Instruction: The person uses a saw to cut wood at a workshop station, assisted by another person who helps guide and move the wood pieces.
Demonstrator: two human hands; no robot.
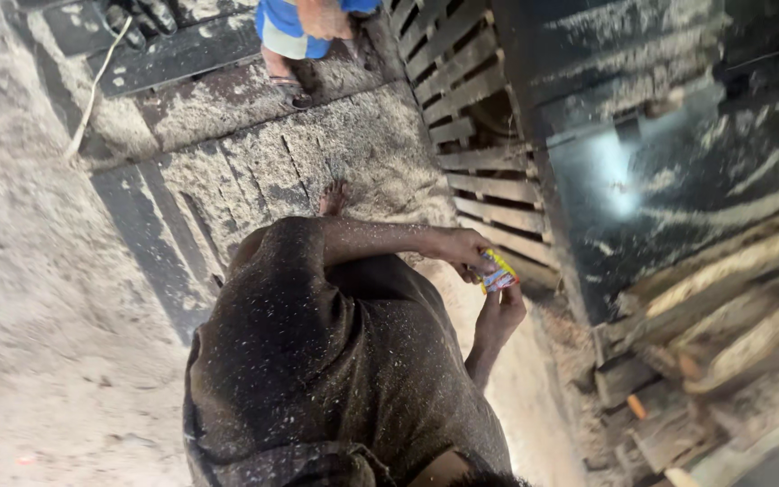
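My left hand (459,247) and my right hand (500,317) meet in front of my body, and both hold a small yellow packet (499,272) with coloured print. The left hand's fingers pinch the packet's upper end. Underneath, my right hand cups the lower end. My dark shirt (317,361) is speckled with sawdust. Beyond the shirt, one of my bare feet (334,196) shows on the floor.
Sawdust covers the floor (47,316) and the dark boards (254,171). A slatted wooden panel (471,117) leans beside a dark, dusty machine (678,135). Rough wood offcuts (732,343) pile at the lower right. Another person in blue shorts and sandals (288,32) stands beyond. A white cord (94,90) lies on the floor.
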